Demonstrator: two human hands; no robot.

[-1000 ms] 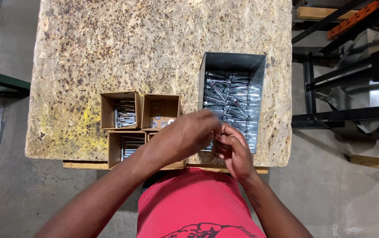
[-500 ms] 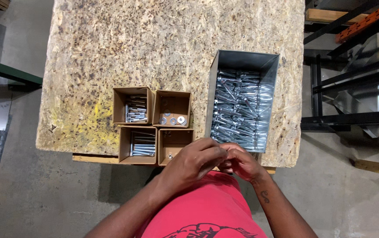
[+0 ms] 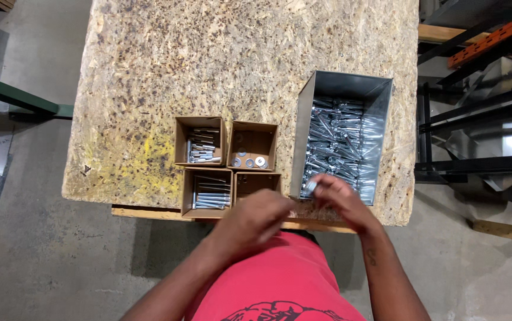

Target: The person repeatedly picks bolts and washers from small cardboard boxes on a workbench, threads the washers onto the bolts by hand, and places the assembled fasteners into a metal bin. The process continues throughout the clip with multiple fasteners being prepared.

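Observation:
My right hand [image 3: 340,201] is at the near end of a grey metal bin [image 3: 301,125] full of silvery bolts [image 3: 338,139]; its fingertips pinch a small silvery bolt [image 3: 310,186]. My left hand [image 3: 257,216] is blurred, with curled fingers, and hovers over the table's front edge just below the near right cardboard box [image 3: 256,182]. Whether it holds anything cannot be made out. The two hands are a short way apart.
Four small open cardboard boxes sit in a square on the chipboard table [image 3: 208,65]: two hold bolts [image 3: 200,147] [image 3: 209,192], one holds washers [image 3: 250,160]. A metal rack [image 3: 482,137] stands to the right and a green bar [image 3: 12,98] to the left.
The hands, joined together in front of my body before, have separated. The left one has swung left toward the boxes and the right one has gone up to the bin.

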